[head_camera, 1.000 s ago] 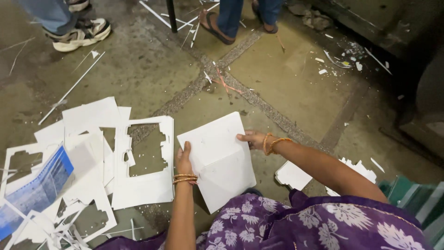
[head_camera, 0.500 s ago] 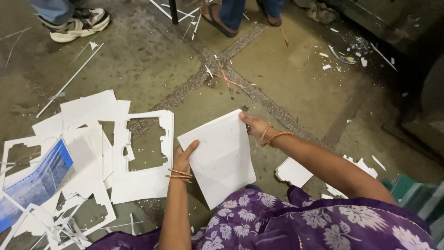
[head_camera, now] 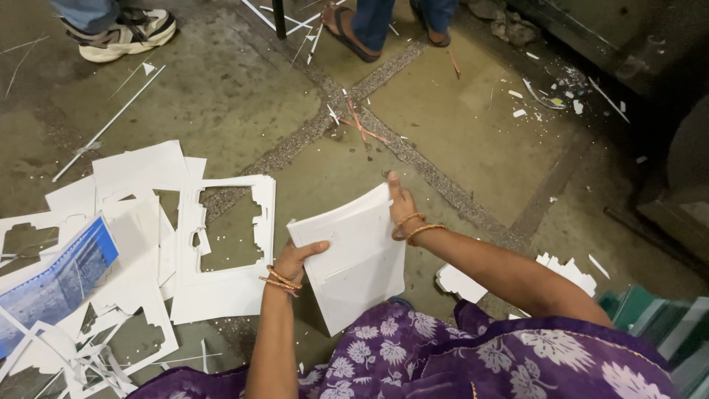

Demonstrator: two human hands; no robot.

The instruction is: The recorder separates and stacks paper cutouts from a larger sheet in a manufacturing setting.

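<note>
Two-handed grip on white card stack (head_camera: 354, 251)

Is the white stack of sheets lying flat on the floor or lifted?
Lifted and tilted: the white stack of sheets is gripped at both edges by the left hand and right hand.

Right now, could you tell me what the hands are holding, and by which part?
Both hold a stack of white card sheets: the left hand grips its left edge, the right hand its upper right corner.
</note>
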